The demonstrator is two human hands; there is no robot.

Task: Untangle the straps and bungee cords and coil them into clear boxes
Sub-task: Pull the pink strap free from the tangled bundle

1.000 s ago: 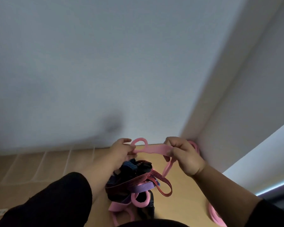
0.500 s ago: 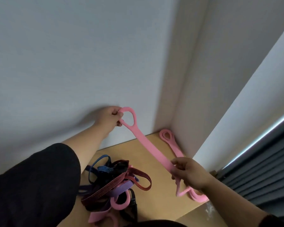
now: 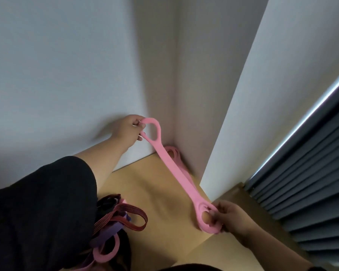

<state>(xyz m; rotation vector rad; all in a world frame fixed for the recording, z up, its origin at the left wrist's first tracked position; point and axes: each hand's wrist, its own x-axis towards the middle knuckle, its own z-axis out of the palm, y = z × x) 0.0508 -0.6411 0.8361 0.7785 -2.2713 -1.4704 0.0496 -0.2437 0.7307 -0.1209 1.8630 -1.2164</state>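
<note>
The pink strap [image 3: 174, 173] runs taut on a diagonal, its long axis from upper left to lower right, clear of the tangle [image 3: 114, 227] lying low on the surface [image 3: 155, 202] by the left sleeve. The left hand [image 3: 125, 132] is raised near the wall, its grip pinching the upper end loop. The right hand [image 3: 229, 218] sits lower and nearer, its grip curled through the lower loop. To coil it, I judge the two ends must meet. No clear box shows.
</note>
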